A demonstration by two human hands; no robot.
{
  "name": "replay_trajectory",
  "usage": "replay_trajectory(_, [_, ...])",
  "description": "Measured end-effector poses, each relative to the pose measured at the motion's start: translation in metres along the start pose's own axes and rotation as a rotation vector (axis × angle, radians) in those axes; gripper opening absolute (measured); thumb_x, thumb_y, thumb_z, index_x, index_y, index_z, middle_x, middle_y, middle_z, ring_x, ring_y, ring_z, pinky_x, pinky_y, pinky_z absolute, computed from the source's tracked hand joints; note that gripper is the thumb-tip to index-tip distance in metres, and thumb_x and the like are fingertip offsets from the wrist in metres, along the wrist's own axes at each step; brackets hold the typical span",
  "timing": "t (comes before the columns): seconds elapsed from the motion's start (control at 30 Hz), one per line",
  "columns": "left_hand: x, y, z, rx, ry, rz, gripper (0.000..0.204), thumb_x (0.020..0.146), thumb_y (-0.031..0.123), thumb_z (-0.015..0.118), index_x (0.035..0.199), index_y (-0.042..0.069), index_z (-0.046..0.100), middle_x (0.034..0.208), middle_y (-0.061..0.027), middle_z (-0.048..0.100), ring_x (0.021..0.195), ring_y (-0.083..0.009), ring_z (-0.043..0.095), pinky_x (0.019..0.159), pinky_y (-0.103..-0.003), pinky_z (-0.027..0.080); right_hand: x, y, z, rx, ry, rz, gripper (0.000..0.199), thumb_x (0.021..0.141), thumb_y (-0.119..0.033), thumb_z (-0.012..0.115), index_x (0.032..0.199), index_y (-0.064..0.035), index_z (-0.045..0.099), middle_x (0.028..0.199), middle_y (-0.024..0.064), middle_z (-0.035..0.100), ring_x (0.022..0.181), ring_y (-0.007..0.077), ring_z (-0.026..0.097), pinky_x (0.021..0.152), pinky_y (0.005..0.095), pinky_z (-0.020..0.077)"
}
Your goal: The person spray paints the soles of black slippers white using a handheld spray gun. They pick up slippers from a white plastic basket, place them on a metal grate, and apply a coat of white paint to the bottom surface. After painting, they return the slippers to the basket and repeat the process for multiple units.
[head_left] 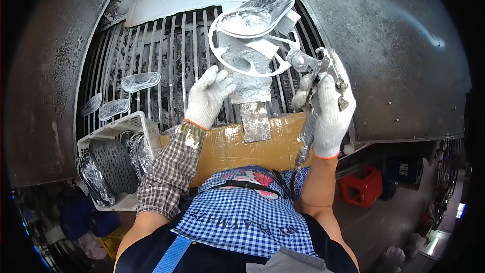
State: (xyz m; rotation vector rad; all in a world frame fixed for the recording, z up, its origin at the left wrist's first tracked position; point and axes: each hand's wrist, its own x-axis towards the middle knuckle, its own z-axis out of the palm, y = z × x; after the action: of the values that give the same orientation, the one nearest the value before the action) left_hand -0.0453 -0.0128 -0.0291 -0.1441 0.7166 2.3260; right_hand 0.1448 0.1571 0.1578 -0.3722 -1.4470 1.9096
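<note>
In my gloved right hand (331,114) is a paint-crusted spray gun (305,63), its nozzle end beside a white-coated wheel-shaped stand (214,50). On top of the stand lies a shoe sole (257,15) with a white rim and shiny clear film over its upper face. My left hand (206,98), also in a white knitted glove, is near the stand's lower left edge. Its fingers are loosely bent and slightly apart, with nothing visible in them. Below the stand, a crusted metal support (255,119) reaches toward me.
Three film-covered soles (141,82) lie on the slatted metal grate (172,65) at left. A white plastic crate (146,126) holds several dark soles. Metal walls (389,71) flank the grate; brown-covered board (217,144) edges its front. A red container (361,187) stands lower right.
</note>
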Motion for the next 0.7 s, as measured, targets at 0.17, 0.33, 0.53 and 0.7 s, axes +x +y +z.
replay_trajectory(0.17, [-0.005, -0.009, 0.005, -0.008, -0.006, -0.039, 0.042, 0.1, 0.019, 0.063, 0.136, 0.0, 0.056, 0.128, -0.0221, 0.066, 0.115, -0.0398, 0.067, 0.1, -0.054, 0.056, 0.006, 0.009, 0.0, 0.009, -0.018, -0.024, 0.052, 0.108, -0.011, 0.061, 0.156, 0.0028, 0.047, 0.097, 0.0075, 0.07, 0.075, 0.0095, 0.063, 0.065, 0.0243, 0.0537])
replay_trajectory(0.33, [-0.008, -0.016, 0.013, 0.009, -0.09, -0.065, 0.047, 0.102, 0.02, 0.06, 0.143, -0.001, 0.055, 0.137, -0.0236, 0.064, 0.119, -0.0403, 0.067, 0.102, -0.053, 0.057, 0.01, 0.008, 0.0, 0.007, 0.025, -0.043, 0.051, 0.109, -0.012, 0.062, 0.156, 0.0026, 0.048, 0.095, 0.0067, 0.069, 0.073, 0.0085, 0.062, 0.063, 0.0233, 0.0524])
replay_trajectory(0.53, [-0.014, -0.02, 0.034, -0.022, -0.218, -0.078, 0.06, 0.102, 0.019, 0.06, 0.155, -0.003, 0.046, 0.147, -0.0257, 0.058, 0.124, -0.0401, 0.065, 0.1, -0.051, 0.059, 0.013, 0.001, 0.002, -0.035, 0.103, -0.09, 0.051, 0.109, -0.012, 0.062, 0.156, 0.0015, 0.048, 0.097, 0.0075, 0.069, 0.075, 0.0086, 0.062, 0.064, 0.0231, 0.0531])
replay_trajectory(0.7, [-0.011, -0.019, 0.036, -0.051, -0.167, -0.083, 0.059, 0.102, 0.018, 0.06, 0.155, -0.004, 0.046, 0.148, -0.0255, 0.058, 0.126, -0.0406, 0.064, 0.103, -0.052, 0.058, 0.011, -0.003, -0.009, -0.078, 0.144, -0.163, 0.051, 0.11, -0.01, 0.06, 0.157, 0.0033, 0.045, 0.114, 0.0127, 0.07, 0.083, 0.0091, 0.062, 0.068, 0.024, 0.0556])
